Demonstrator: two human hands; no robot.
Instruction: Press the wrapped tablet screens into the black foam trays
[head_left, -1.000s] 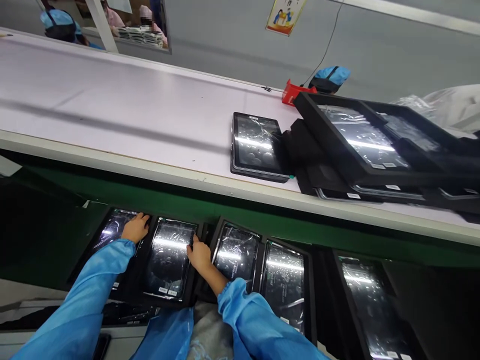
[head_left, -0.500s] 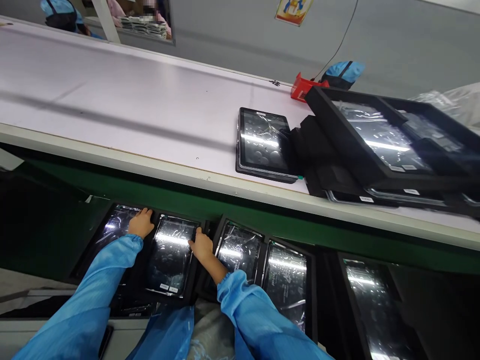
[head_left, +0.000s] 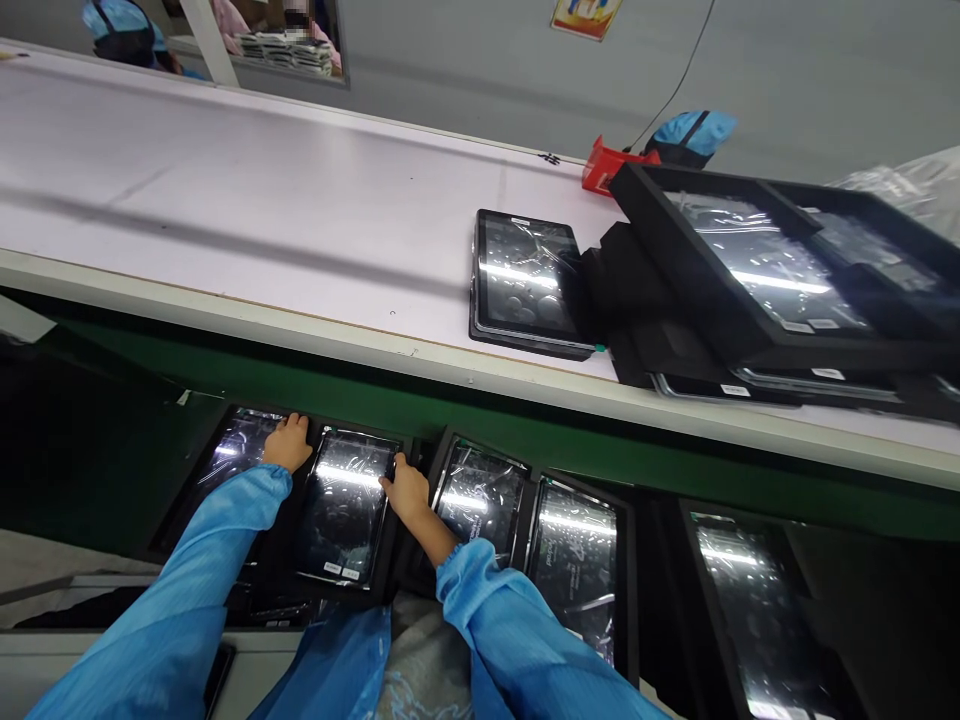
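Black tray (head_left: pixel 385 555), tablet (head_left: pixel 346 510) inside, lies between both grips: left hand (head_left: pixel 289 443) at its left rim, fingers slightly bent; right hand (head_left: pixel 409 492) on the right rim, thumb spread from forefinger. Whether either holds it, I cannot tell.

tablet (head_left: pixel 346 510) in tray (head_left: pixel 385 556) before worktop (head_left: pixel 300 200)

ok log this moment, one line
left hand: left of shiny black rectangular tablet | right hand: at its right edge | tablet: in matte-black tray
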